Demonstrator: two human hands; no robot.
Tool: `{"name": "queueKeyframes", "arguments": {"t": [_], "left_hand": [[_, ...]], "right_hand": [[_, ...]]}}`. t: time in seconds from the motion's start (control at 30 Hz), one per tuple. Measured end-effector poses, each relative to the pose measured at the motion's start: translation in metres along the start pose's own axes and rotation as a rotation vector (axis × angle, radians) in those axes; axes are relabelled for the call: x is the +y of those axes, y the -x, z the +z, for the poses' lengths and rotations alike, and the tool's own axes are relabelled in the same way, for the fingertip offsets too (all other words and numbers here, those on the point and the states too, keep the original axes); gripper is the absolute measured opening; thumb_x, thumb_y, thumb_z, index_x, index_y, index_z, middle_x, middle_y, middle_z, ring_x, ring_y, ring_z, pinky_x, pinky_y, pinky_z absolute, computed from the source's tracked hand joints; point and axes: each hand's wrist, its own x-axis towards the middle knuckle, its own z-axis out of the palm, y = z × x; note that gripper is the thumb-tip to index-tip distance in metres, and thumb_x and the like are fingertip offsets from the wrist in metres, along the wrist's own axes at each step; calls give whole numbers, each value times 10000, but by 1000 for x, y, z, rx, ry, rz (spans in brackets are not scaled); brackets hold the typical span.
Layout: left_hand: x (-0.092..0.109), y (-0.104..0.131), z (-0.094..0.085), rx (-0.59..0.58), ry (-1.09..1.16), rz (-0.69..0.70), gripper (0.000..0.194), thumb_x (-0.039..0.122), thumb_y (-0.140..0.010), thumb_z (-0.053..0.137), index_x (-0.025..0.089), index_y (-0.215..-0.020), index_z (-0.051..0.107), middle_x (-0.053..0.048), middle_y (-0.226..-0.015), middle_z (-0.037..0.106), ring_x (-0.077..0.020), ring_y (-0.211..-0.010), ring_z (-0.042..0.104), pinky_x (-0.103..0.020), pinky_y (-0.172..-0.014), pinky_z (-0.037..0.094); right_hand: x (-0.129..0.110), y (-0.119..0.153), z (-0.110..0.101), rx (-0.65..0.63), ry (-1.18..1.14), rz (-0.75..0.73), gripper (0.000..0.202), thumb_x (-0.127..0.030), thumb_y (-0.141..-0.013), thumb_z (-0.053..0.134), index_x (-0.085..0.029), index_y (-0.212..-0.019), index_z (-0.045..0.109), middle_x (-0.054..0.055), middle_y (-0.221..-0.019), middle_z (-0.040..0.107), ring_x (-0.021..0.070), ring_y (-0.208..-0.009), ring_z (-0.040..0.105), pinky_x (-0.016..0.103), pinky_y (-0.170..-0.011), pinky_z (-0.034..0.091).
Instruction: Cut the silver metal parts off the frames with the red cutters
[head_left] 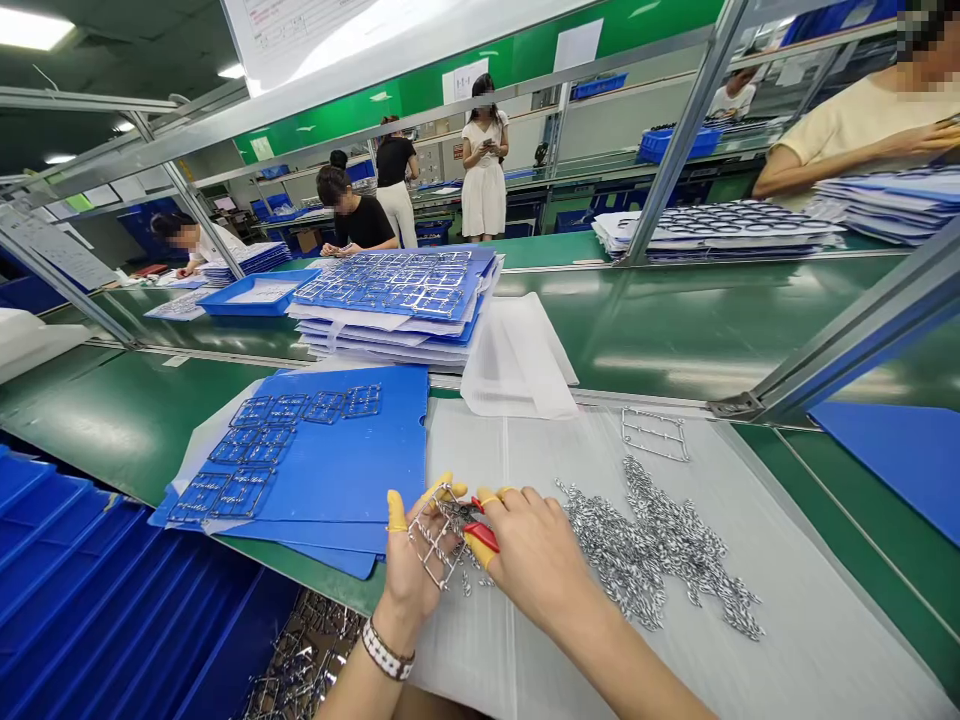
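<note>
My left hand [409, 580], in yellow finger cots, holds a silvery sprue frame [430, 543] with small parts on it, tilted above the work mat. Closed around red-handled nippers [482, 537], my right hand [532, 550] brings their jaws against the frame's right side; the fingers partly hide the jaws. Beneath my hands lie a few loose silver pieces [466, 583]. To the right, a heap of small twisted silver parts [630, 570] spreads over the whitish mat [555, 650]. A bare sprue frame [654, 433] rests beyond the heap.
Left of the mat, a blue sheet [367, 455] carries several full frames [251, 445]. Behind it rises a stack of layered sheets [390, 335]. Blue bins [97, 600] and discarded frames [300, 650] sit below the table edge. A metal post [847, 330] slants at right. Several people work beyond.
</note>
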Motion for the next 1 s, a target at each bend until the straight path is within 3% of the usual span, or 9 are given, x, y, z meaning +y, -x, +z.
{"name": "queueKeyframes", "arguments": {"t": [0.33, 0.63, 1.0], "left_hand": [[-5, 0, 1, 3, -16, 11, 675, 646, -857, 327, 139, -1193, 619, -148, -1165, 649, -282, -1130, 553, -388, -969, 392], [-8, 0, 1, 65, -71, 40, 657, 643, -855, 342, 147, -1169, 635, -139, -1134, 664, -268, -1086, 574, -358, -898, 431], [4, -3, 0, 0, 111, -7, 625, 609, -859, 383, 111, -1147, 628, -163, -1131, 654, -290, -998, 619, -352, -755, 487]], "right_hand": [[0, -2, 4, 4, -13, 15, 214, -324, -851, 531, -205, -1008, 616, 88, -926, 649, 249, -891, 567, 338, -711, 332], [-3, -3, 1, -23, 24, 9, 189, -314, -849, 547, -192, -964, 633, 88, -887, 654, 252, -839, 594, 329, -668, 351], [9, 9, 11, -19, 33, 16, 213, -313, -847, 536, -193, -999, 625, 93, -925, 654, 264, -894, 569, 355, -715, 327]]}}
